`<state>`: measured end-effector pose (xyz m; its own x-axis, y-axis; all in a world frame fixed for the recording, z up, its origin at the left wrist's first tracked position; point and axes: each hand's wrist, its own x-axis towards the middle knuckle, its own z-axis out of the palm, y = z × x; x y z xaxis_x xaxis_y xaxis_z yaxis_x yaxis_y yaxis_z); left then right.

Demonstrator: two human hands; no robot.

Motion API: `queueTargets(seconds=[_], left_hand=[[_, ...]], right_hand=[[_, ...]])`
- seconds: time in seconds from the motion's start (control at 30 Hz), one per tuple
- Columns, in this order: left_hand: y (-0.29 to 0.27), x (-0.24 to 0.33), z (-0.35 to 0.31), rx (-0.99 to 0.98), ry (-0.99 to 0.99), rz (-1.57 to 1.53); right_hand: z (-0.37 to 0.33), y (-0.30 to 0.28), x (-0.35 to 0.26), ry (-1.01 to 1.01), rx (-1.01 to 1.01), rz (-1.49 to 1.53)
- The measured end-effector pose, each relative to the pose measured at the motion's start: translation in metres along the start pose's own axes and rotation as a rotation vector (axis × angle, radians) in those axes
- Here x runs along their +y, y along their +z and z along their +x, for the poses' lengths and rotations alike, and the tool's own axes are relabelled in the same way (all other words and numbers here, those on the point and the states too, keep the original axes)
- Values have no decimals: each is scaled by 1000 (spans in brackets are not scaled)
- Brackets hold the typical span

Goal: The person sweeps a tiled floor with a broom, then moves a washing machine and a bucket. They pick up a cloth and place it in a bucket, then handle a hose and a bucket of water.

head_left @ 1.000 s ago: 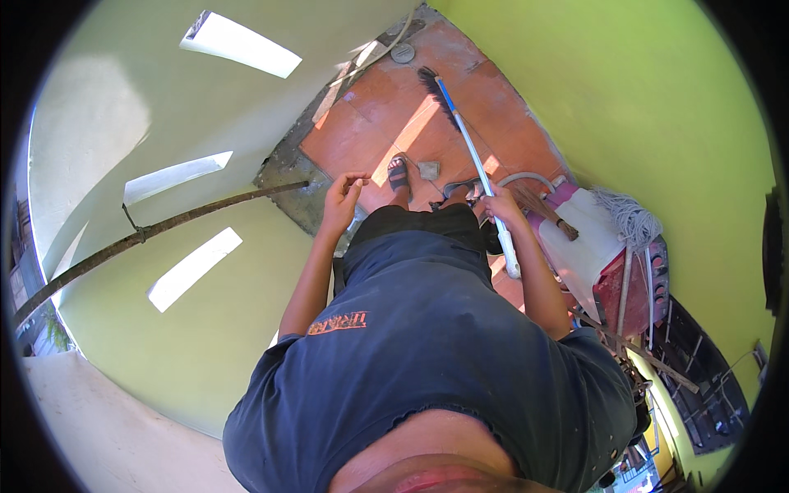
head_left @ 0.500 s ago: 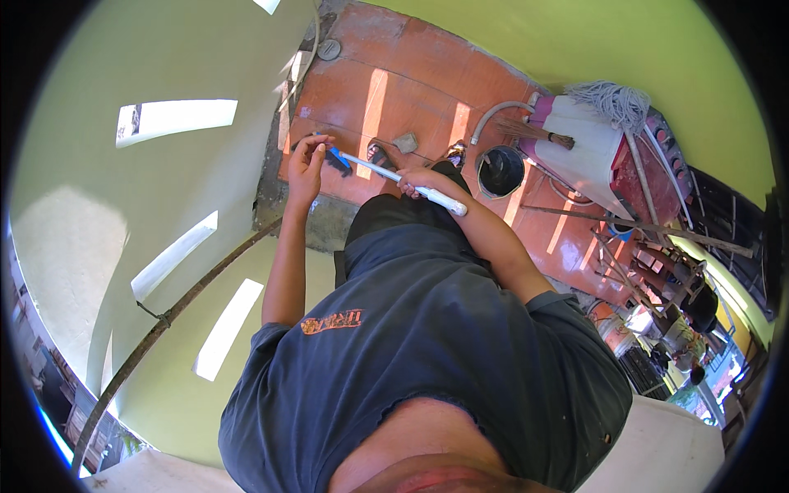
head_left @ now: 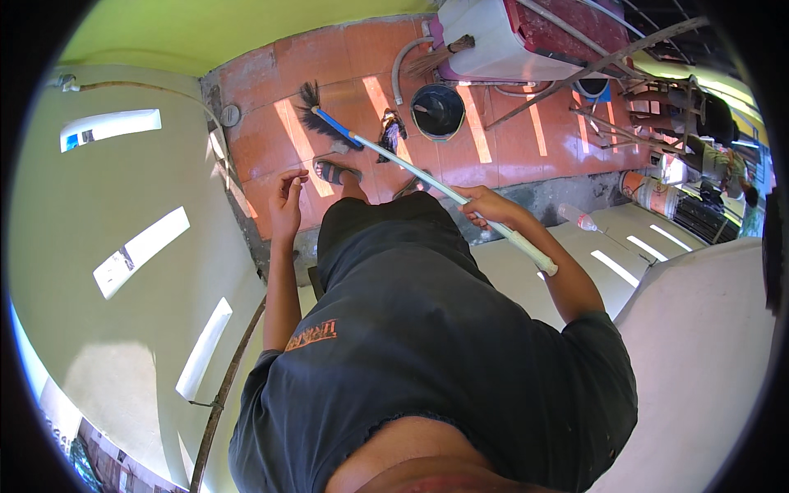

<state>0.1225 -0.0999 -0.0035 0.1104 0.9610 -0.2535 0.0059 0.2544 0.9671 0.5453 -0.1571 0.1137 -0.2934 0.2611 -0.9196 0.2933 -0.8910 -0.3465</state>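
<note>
My right hand (head_left: 493,207) is wrapped round the pale handle of a broom (head_left: 415,171), whose grip end lies along my right forearm. The broom slants down to the far left, where its blue head with black bristles (head_left: 329,125) is over the tiled floor (head_left: 271,156), beyond my sandaled foot (head_left: 337,172). Whether the bristles touch the tiles I cannot tell. My left hand (head_left: 286,199) hangs near the left wall with its fingers loosely bent and apart, holding nothing. A dark crumpled item (head_left: 391,135) lies just right of the broom head.
A black bucket (head_left: 438,112) stands on the tiles, with a grey hose (head_left: 401,70) and a straw broom (head_left: 436,59) behind it. A white and dark red appliance (head_left: 485,45) is at the far right. Wooden poles (head_left: 592,67) cross there. Walls with slots stand left (head_left: 140,205).
The view has turned, and the floor things now appear farther left. The broom head has swung away from my left hand to beyond my foot. My right hand still holds the handle.
</note>
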Motion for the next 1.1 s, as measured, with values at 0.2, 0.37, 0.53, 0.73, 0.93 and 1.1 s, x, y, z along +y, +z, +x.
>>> queueTargets(seconds=[0.2,0.37,0.53,0.73,0.93,1.1], left_hand=[[106,-5,-2,-111,39,-12],[196,-8,2,-199,36,-28],[264,2,11,-314,119,-106],[275,15,22,-298,104,-39],[274,24,71,-224,93,53],[315,44,141,-336,198,98]], right_hand=[[-131,-75,95,57,102,106],[-177,-156,174,194,129,245],[-161,-209,254,185,257,681],[-108,-258,326,-78,330,1338],[-106,-287,350,-300,626,1681],[-133,-312,357,-351,722,1734]])
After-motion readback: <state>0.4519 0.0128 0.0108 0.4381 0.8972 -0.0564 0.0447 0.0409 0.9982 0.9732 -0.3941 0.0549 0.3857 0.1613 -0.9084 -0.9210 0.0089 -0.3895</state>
